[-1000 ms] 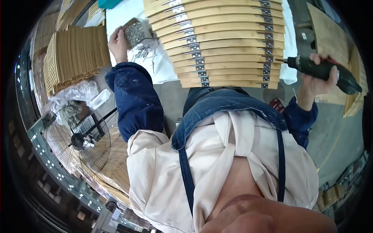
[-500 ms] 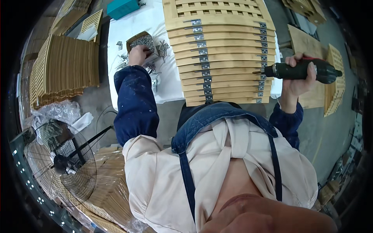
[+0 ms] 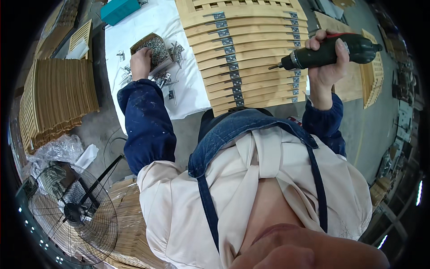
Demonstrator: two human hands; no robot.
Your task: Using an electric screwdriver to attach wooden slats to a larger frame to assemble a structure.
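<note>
My left hand [image 3: 141,63] reaches into an open cardboard box [image 3: 162,67] of small screws [image 3: 156,48], with its fingers curled together at the box's left side. Whatever is between those fingertips cannot be made out. My right hand [image 3: 330,67] grips a dark electric screwdriver [image 3: 320,53] with a red strip, held level. Its thin bit [image 3: 275,67] points left above a row of overlapping wooden panels [image 3: 260,56]. Metal hinges with pins [image 3: 230,58] line the panels' left side, and more hinges [image 3: 295,58] line the right.
Loose hinges [image 3: 163,80] lie around the screw box on the white-covered table [image 3: 190,92]. A teal box [image 3: 120,11] sits at its far left. Stacked slatted panels [image 3: 60,98] stand to the left, above a wire-caged fan [image 3: 74,210]. More panels [image 3: 371,76] stand at the right.
The whole view has shifted a little. My right hand has brought the screwdriver leftward, so its bit is farther over the panels. My left hand has moved toward the box's left side.
</note>
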